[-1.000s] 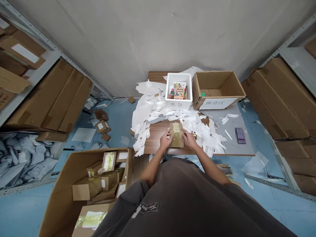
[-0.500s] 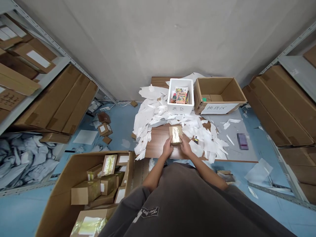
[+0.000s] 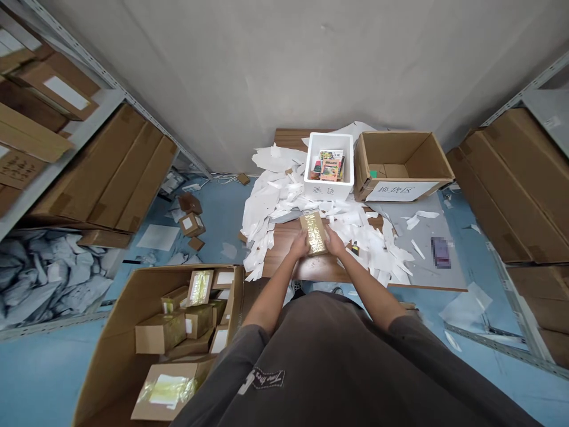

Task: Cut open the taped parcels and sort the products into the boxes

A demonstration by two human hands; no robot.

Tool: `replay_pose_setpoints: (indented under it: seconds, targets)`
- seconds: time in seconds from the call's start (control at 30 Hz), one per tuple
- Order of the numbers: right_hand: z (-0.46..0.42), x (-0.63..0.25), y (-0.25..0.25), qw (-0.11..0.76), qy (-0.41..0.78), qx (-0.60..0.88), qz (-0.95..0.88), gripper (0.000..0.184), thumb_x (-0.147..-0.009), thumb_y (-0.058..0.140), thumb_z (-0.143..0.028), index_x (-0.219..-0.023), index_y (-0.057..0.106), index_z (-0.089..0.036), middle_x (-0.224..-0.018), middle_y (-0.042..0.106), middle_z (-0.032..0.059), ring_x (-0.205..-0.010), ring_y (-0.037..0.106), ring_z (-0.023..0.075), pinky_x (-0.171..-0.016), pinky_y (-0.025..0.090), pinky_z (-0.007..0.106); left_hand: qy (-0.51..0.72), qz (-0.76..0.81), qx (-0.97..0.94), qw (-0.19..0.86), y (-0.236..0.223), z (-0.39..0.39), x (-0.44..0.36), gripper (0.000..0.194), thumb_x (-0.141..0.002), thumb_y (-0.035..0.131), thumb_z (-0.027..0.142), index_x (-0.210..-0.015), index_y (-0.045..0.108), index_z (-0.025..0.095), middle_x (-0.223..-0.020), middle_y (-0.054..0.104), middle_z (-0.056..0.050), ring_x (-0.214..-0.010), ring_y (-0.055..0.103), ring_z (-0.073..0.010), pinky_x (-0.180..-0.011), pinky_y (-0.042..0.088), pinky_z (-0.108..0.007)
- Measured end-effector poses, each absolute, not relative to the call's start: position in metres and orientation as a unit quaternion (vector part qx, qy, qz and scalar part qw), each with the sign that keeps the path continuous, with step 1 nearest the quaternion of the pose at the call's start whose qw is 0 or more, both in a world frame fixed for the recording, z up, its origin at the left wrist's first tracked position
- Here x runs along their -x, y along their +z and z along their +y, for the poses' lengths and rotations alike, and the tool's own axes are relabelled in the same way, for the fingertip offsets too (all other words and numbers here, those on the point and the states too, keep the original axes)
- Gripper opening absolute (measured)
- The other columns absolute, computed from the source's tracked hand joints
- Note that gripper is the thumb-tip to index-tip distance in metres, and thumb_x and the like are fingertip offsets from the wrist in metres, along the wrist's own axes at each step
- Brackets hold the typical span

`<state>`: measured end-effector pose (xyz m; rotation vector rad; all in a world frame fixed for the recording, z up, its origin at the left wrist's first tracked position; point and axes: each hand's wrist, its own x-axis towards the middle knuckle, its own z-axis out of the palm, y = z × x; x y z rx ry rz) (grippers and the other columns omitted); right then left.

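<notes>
Taped box (image 3: 313, 232) turned askew, left hand (image 3: 300, 244), right hand (image 3: 334, 242) holding sides

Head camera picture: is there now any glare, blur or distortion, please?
Head view: glare on the taped parcel between left hand and right hand; wide-angle distortion, with the left shelf and right shelf slanting; the purple item pixelated, its details unreadable; small handwriting too soft to read surely.

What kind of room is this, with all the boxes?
Probably a packing or storage room for parcels. Shelves hold cardboard boxes, a big carton is filled with taped parcels, and torn white paper covers much of the table.
</notes>
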<state>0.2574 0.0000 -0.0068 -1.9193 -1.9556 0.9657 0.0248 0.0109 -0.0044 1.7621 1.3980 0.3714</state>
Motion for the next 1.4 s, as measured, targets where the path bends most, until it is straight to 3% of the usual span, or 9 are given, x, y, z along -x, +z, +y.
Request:
replay_pose_setpoints:
  seconds: [0.17,0.3,0.5,0.63,0.73,0.83,0.93,1.1,1.4]
  targets:
    - [-0.045,-0.291,-0.027,0.127,0.260,0.675,-0.679,0.072,-0.100,0.054,-0.025,-0.171,0.043,-0.019,-0.169,0.049,0.0179,-0.157,0.044,0.0355,-0.130,0.035,0.053,-0.017,0.532,-0.759,0.375,-0.008,0.043,-0.007,0.145,-0.062,0.099,0.045,-0.178,0.016,0.019,-0.186,-0.003,-0.020,-0.172,0.006,-0.0460,-0.137,0.022,-0.055]
    - [-0.085,-0.337,-0.044,0.117,0.261,0.715,-0.638,0.068,-0.099,0.054,-0.025,-0.166,0.049,-0.019,-0.168,0.051,0.0156,-0.158,0.040,0.0343,-0.131,0.034,0.051,-0.102,0.521,-0.761,0.372,-0.014,0.064,-0.013,0.169,-0.050,0.103,0.047,-0.178,-0.003,0.013,-0.184,-0.011,-0.027,-0.170,-0.003,-0.0503,-0.138,0.017,-0.058]
    - [-0.121,-0.403,-0.063,0.062,0.298,0.792,-0.529,0.056,-0.099,0.057,-0.025,-0.155,0.063,-0.016,-0.162,0.056,0.0174,-0.149,0.050,0.0356,-0.125,0.043,0.046,-0.143,0.522,-0.774,0.330,-0.016,0.061,-0.018,0.149,-0.068,0.090,0.055,-0.178,-0.001,0.012,-0.184,-0.011,-0.025,-0.171,-0.003,-0.0494,-0.136,0.018,-0.060]
    - [-0.104,-0.421,-0.069,0.027,0.328,0.782,-0.529,0.040,-0.106,0.052,-0.026,-0.135,0.076,-0.012,-0.140,0.071,0.0212,-0.135,0.062,0.0342,-0.119,0.046,0.042,-0.144,0.525,-0.779,0.310,-0.005,0.055,-0.025,0.133,-0.083,0.075,0.069,-0.178,0.005,0.010,-0.186,-0.006,-0.022,-0.172,0.001,-0.0445,-0.136,0.023,-0.057]
    - [-0.077,-0.418,-0.075,-0.008,0.352,0.778,-0.521,0.035,-0.110,0.051,-0.029,-0.120,0.080,-0.013,-0.127,0.077,0.0210,-0.123,0.070,0.0304,-0.107,0.050,0.035,-0.162,0.537,-0.774,0.293,0.001,0.049,-0.036,0.138,-0.078,0.079,0.076,-0.179,0.009,0.012,-0.186,0.000,-0.021,-0.172,0.005,-0.0456,-0.135,0.028,-0.057]
    - [-0.055,-0.406,-0.080,-0.026,0.361,0.778,-0.514,0.034,-0.106,0.064,-0.038,-0.127,0.077,-0.015,-0.126,0.079,0.0196,-0.116,0.075,0.0280,-0.097,0.053,0.031,-0.162,0.548,-0.768,0.287,0.003,0.042,-0.043,0.141,-0.076,0.083,0.078,-0.178,0.013,0.012,-0.186,0.007,-0.022,-0.172,0.009,-0.0424,-0.137,0.025,-0.052]
    - [-0.044,-0.394,-0.085,-0.024,0.355,0.784,-0.508,0.045,-0.099,0.073,-0.043,-0.136,0.073,-0.016,-0.127,0.079,0.0185,-0.117,0.075,0.0277,-0.095,0.054,0.030,-0.149,0.562,-0.759,0.293,0.003,0.035,-0.046,0.140,-0.075,0.085,0.079,-0.177,0.017,0.012,-0.186,0.010,-0.022,-0.173,0.009,-0.0404,-0.138,0.022,-0.048]
    - [-0.038,-0.385,-0.084,-0.050,0.372,0.808,-0.454,0.050,-0.091,0.078,-0.043,-0.130,0.073,-0.013,-0.123,0.079,0.0211,-0.117,0.076,0.0331,-0.093,0.056,0.035,-0.141,0.572,-0.745,0.311,0.001,0.032,-0.048,0.142,-0.072,0.091,0.074,-0.177,0.018,0.012,-0.185,0.007,-0.023,-0.172,0.011,-0.0421,-0.137,0.025,-0.049]
    - [-0.050,-0.394,-0.055,0.111,0.374,0.832,-0.394,0.047,-0.095,0.068,-0.049,-0.128,0.058,-0.017,-0.116,0.079,0.0173,-0.107,0.077,0.0315,-0.085,0.058,0.034,-0.102,0.566,-0.744,0.341,-0.002,0.034,-0.052,0.144,-0.066,0.100,0.059,-0.176,0.018,0.015,-0.185,0.008,-0.026,-0.172,0.013,-0.0417,-0.136,0.026,-0.047]
